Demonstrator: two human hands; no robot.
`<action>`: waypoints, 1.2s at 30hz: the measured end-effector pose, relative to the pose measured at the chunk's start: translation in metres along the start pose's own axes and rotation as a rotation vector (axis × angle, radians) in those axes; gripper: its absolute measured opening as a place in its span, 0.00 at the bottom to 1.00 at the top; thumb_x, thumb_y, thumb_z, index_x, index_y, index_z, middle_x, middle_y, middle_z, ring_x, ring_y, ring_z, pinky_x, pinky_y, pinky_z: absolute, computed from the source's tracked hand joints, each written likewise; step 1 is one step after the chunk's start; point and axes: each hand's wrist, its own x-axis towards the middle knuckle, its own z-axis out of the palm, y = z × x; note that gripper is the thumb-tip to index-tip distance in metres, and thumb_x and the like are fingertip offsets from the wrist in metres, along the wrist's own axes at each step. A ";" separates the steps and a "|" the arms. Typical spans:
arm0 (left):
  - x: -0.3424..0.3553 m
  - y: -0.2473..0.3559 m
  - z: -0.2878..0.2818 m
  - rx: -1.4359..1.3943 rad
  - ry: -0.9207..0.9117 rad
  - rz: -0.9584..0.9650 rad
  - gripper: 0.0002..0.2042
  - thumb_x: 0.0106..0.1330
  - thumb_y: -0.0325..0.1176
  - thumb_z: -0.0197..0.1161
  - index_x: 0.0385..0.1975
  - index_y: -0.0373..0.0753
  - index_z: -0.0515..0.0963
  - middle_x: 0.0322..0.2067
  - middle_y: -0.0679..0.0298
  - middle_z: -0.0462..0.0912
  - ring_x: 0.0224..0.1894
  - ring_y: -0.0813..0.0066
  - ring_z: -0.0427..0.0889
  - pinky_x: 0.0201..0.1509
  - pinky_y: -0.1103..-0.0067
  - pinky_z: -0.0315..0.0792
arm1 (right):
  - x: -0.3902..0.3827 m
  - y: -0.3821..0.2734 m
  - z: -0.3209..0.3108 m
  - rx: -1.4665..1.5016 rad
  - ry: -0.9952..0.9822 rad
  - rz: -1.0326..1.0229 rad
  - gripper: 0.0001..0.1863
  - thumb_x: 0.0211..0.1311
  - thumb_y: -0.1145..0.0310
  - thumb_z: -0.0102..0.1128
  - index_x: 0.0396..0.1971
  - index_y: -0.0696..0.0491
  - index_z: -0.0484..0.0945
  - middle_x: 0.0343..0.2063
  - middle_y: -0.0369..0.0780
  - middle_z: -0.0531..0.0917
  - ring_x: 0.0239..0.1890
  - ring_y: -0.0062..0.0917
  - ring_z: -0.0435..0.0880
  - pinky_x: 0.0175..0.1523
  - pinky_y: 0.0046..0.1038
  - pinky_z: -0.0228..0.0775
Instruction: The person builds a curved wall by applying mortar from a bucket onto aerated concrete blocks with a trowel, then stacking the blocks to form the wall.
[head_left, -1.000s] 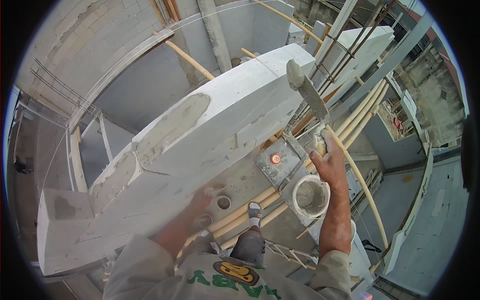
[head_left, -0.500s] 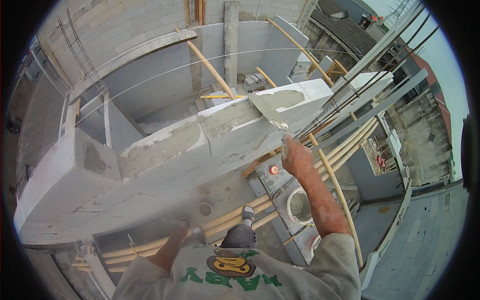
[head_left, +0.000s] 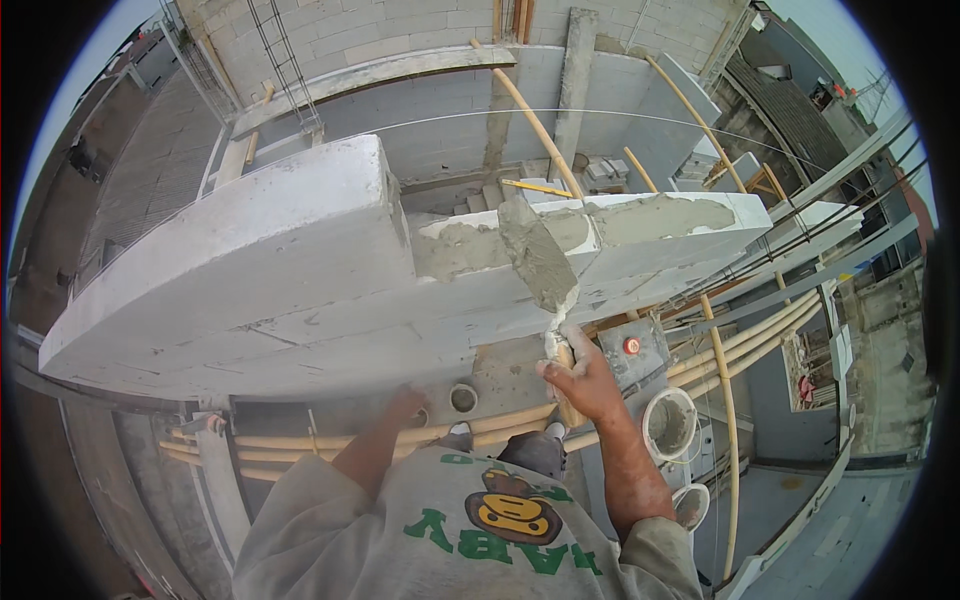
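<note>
- Right hand (head_left: 588, 380) — curled round wooden-handled, mortar-coated metal trowel (head_left: 540, 258), blade at white block wall (head_left: 290, 240), likely for control.
- Left hand (head_left: 402, 406) — blurred, grip unclear.
- White round bucket (head_left: 647, 432) right side, presumably for reach.

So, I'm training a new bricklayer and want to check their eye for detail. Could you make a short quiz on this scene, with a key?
1. Which of the person's hands grips the trowel?
2. True or false: the trowel is completely clean.
3. Fill in the missing word: the grey mortar is spread along the ... of the pale block wall.

Key:
1. The right hand.
2. False; it carries grey mortar.
3. Top.
</note>
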 end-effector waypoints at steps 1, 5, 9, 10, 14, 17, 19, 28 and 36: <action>-0.005 -0.012 0.001 0.115 -0.030 0.023 0.17 0.56 0.45 0.57 0.40 0.43 0.81 0.38 0.51 0.83 0.44 0.56 0.81 0.49 0.68 0.73 | 0.007 -0.004 0.028 0.148 -0.021 0.018 0.24 0.54 0.69 0.64 0.49 0.60 0.67 0.27 0.36 0.75 0.22 0.17 0.75 0.25 0.21 0.68; -0.044 -0.032 0.007 0.206 0.004 0.004 0.15 0.58 0.45 0.55 0.37 0.44 0.82 0.34 0.53 0.83 0.41 0.58 0.82 0.46 0.68 0.75 | 0.025 -0.016 0.127 0.349 0.014 0.081 0.25 0.53 0.68 0.64 0.49 0.61 0.65 0.27 0.40 0.76 0.23 0.23 0.77 0.28 0.26 0.70; -0.082 -0.077 0.025 0.104 -0.088 -0.175 0.12 0.58 0.42 0.57 0.32 0.41 0.81 0.28 0.58 0.83 0.34 0.60 0.83 0.40 0.69 0.76 | 0.030 -0.051 0.169 -0.022 0.127 -0.064 0.27 0.50 0.68 0.61 0.47 0.63 0.62 0.30 0.57 0.79 0.35 0.52 0.80 0.41 0.42 0.72; -0.085 -0.094 0.038 0.111 -0.084 -0.173 0.12 0.58 0.42 0.57 0.32 0.41 0.81 0.28 0.58 0.83 0.34 0.60 0.83 0.40 0.69 0.76 | 0.031 -0.060 0.171 -0.072 0.056 -0.022 0.26 0.51 0.68 0.59 0.48 0.64 0.61 0.31 0.60 0.79 0.36 0.56 0.79 0.43 0.44 0.71; -0.078 -0.101 0.050 0.189 0.007 0.063 0.12 0.56 0.42 0.58 0.27 0.39 0.80 0.26 0.58 0.82 0.30 0.63 0.82 0.37 0.71 0.74 | 0.032 -0.083 0.168 -0.089 0.088 -0.028 0.27 0.51 0.68 0.58 0.48 0.66 0.60 0.31 0.60 0.79 0.37 0.55 0.79 0.45 0.45 0.70; -0.078 -0.042 0.011 0.160 -0.057 -0.001 0.11 0.59 0.38 0.56 0.32 0.38 0.80 0.33 0.56 0.82 0.38 0.61 0.81 0.44 0.69 0.73 | 0.028 -0.118 0.155 -0.124 0.052 -0.029 0.27 0.51 0.68 0.58 0.47 0.68 0.60 0.31 0.60 0.78 0.37 0.55 0.79 0.46 0.45 0.70; -0.079 -0.023 -0.008 -0.095 -0.157 -0.300 0.11 0.63 0.34 0.53 0.38 0.37 0.80 0.40 0.54 0.82 0.46 0.57 0.80 0.53 0.66 0.72 | 0.020 -0.134 0.152 -0.187 0.049 -0.118 0.26 0.51 0.69 0.58 0.45 0.68 0.59 0.31 0.60 0.78 0.37 0.55 0.79 0.45 0.45 0.70; -0.065 -0.011 -0.028 -0.292 0.025 -0.356 0.11 0.58 0.37 0.60 0.35 0.36 0.79 0.32 0.56 0.83 0.34 0.64 0.83 0.37 0.70 0.74 | -0.042 -0.090 0.136 -0.288 0.059 -0.220 0.24 0.53 0.67 0.58 0.47 0.62 0.62 0.32 0.57 0.77 0.37 0.54 0.78 0.43 0.45 0.69; -0.057 -0.024 -0.015 -0.421 0.103 -0.507 0.11 0.57 0.37 0.61 0.34 0.36 0.78 0.29 0.57 0.84 0.31 0.66 0.84 0.33 0.71 0.74 | -0.007 -0.044 0.154 0.038 0.208 -0.098 0.27 0.52 0.66 0.62 0.48 0.61 0.63 0.31 0.55 0.78 0.36 0.51 0.79 0.42 0.40 0.70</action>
